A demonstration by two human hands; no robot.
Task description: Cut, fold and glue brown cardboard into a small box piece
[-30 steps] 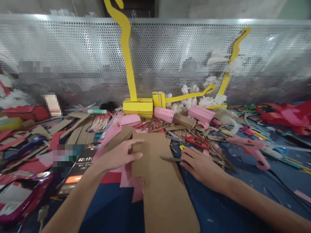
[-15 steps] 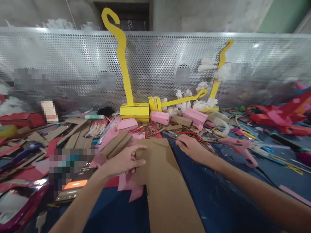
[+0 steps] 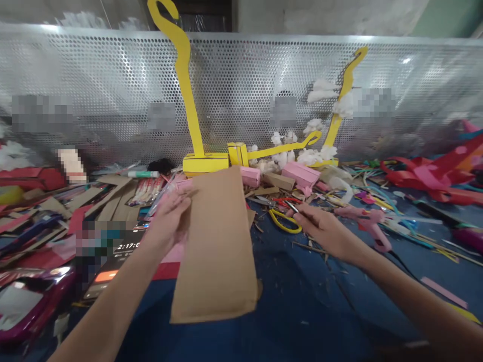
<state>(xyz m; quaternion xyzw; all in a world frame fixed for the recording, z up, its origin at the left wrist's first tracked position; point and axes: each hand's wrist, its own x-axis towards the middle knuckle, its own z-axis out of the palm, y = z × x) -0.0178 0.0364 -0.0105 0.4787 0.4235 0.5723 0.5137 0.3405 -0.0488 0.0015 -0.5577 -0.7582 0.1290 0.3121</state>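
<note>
A flat piece of brown cardboard (image 3: 217, 246) is tilted up from the blue table, its left edge held in my left hand (image 3: 171, 213). My right hand (image 3: 317, 223), right of the cardboard, is closed round a slim pen-like tool (image 3: 291, 205) with a metallic tip. Beside that hand lie scissors with yellow handles (image 3: 286, 222). The fingers of my left hand behind the cardboard are partly hidden.
Behind stand yellow hooked shapes on box bases (image 3: 206, 163), before a perforated metal panel (image 3: 234, 90). Pink boxes (image 3: 301, 174) and white fluff lie near them. A pink glue gun (image 3: 372, 224) is at the right, a phone (image 3: 116, 256) at the left.
My left hand has lifted the cardboard and moved it up and left. My right hand has drawn right, away from the scissors, and now shows the slim tool.
</note>
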